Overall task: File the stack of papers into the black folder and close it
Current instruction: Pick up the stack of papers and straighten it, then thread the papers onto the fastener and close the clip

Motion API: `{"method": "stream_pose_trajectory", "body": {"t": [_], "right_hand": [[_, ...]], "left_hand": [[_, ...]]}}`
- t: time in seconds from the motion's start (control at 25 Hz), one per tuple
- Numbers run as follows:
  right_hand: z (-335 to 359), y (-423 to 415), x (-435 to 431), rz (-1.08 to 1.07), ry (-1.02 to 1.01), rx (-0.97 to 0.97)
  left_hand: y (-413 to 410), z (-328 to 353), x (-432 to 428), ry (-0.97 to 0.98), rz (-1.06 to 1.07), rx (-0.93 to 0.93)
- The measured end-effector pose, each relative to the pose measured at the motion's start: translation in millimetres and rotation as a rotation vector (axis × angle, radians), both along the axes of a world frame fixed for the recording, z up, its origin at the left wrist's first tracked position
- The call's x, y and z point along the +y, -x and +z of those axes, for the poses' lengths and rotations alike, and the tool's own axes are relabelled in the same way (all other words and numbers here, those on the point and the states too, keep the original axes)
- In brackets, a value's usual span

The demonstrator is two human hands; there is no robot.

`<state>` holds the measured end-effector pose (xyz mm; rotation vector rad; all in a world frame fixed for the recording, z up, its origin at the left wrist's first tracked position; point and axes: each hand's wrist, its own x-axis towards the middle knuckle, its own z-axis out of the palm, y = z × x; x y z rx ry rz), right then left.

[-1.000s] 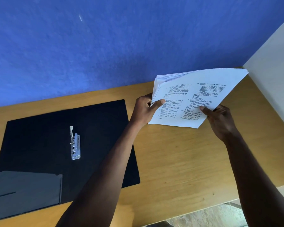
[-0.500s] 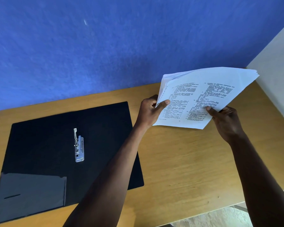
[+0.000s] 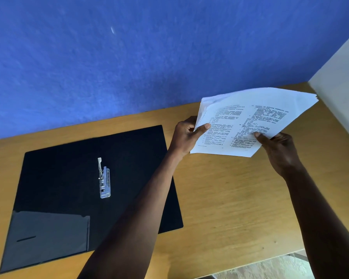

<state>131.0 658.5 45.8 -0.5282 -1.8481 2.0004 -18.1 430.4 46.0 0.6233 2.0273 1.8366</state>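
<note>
A stack of printed white papers (image 3: 248, 119) is held tilted above the right half of the wooden desk (image 3: 226, 198). My left hand (image 3: 186, 135) grips its left edge, thumb on top. My right hand (image 3: 278, 150) grips its lower right edge. The black folder (image 3: 69, 174) lies open and flat on the left of the desk, a metal clip mechanism (image 3: 104, 178) in its middle and a grey inner pocket (image 3: 46, 236) at its near left corner. My left forearm crosses over the folder's right part.
A blue wall (image 3: 149, 57) rises behind the desk. A pale panel (image 3: 343, 93) stands at the right end of the desk. The desk's near edge runs along the bottom right, with floor below.
The papers and both hands keep their grip and pose. The whole scene has slid slightly rightward in the view, as the camera shifted.
</note>
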Motion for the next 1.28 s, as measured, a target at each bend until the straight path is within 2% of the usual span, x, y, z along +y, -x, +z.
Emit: {"method": "stream_pose_trajectory", "body": {"t": [0.2, 0.36, 0.56, 0.76, 0.88, 1.0, 1.28], "right_hand": [[25, 7, -13, 0.018, -0.031, -0.035], [39, 24, -50, 0.096, -0.027, -0.071], [20, 42, -116, 0.128, 0.057, -0.193], [-20, 50, -170, 0.105, 0.109, -0.333], [-43, 53, -196, 0.072, 0.122, -0.391], [-59, 54, -223, 0.065, 0.086, -0.442], [-74, 56, -261, 0.042, 0.019, -0.470]], "left_hand": [[2, 21, -18, -0.009, 0.011, -0.166], [5, 29, -60, -0.125, 0.051, -0.381], [4, 12, -123, -0.063, 0.242, -0.578], [-21, -20, -175, 0.132, 0.635, -0.497], [-44, -44, -207, 0.268, 0.780, -0.444], [-59, -59, -231, 0.376, 0.828, -0.376], [-74, -64, -255, 0.444, 0.833, -0.274]]}}
